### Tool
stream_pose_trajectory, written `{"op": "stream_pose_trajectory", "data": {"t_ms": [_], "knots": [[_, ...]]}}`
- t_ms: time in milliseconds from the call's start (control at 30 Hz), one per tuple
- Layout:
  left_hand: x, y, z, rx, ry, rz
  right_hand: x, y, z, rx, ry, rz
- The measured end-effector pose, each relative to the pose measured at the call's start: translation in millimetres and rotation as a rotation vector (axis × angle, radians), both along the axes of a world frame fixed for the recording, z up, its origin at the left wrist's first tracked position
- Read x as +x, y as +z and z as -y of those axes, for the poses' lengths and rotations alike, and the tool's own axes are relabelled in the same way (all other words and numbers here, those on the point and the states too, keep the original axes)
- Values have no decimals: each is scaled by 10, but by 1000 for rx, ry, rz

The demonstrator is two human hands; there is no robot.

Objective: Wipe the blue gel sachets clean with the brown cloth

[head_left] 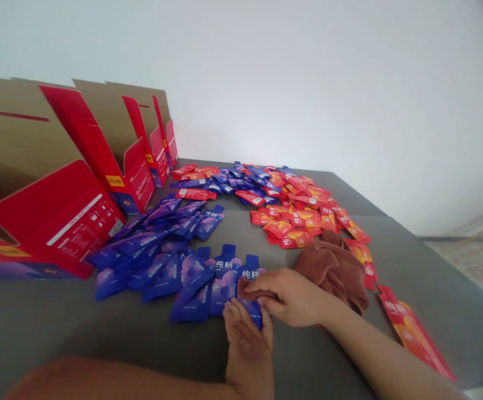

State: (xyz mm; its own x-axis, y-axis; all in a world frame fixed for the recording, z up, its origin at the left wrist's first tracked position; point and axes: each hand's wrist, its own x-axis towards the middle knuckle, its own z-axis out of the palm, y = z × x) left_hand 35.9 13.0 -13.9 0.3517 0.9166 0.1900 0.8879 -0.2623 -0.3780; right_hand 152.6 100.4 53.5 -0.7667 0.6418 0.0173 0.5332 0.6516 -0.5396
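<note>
Blue foil sachets (195, 278) fanned loosely near centre of desk (58, 344); red-orange sachets (295, 219) heaped toward far edge. Right hand (291, 297) half closed, pinching brown cloth strip (252, 288) over end sachet (255, 314). Left hand (247, 344) partly curled, fingertips at same sachet; hold unclear. Brown towel (333, 272) beside right hand. Open red cartons (100, 166) along left side.

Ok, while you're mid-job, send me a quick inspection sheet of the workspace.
Surface: dark grey table.
Job's things: blue sachets under the hands; red-orange sachets heaped beyond.
Clutter: brown cloth beside the right hand; red cardboard cartons standing open at left.
Grips: left hand touching a blue sachet; right hand pinching a corner of the cloth.
Cables: nothing seen.
Surroundings: white wall.
</note>
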Motion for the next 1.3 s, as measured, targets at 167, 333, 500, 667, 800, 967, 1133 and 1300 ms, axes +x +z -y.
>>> {"op": "stream_pose_trajectory", "data": {"t_ms": [167,333,500,667,800,967,1133,1300], "knots": [[9,16,-11,-27,52,5,10,-16,-23,-4,-6,-2],[-44,102,-16,35,-13,-28,101,-120,-159,81,-253,39],[-54,48,7,12,-5,-12,63,-48,-94,53,-125,23],[19,-93,17,-11,52,62,-2,0,-29,-32,56,-30],[14,-120,9,-2,49,117,45,-80,-104,27,-165,4],[-81,-69,3,29,-29,34,86,-104,-148,68,-279,54],[-66,-54,19,0,-20,-10,28,-2,-52,-10,5,-11],[-3,-58,29,-31,62,16,25,-20,-55,-45,19,-36]]}}
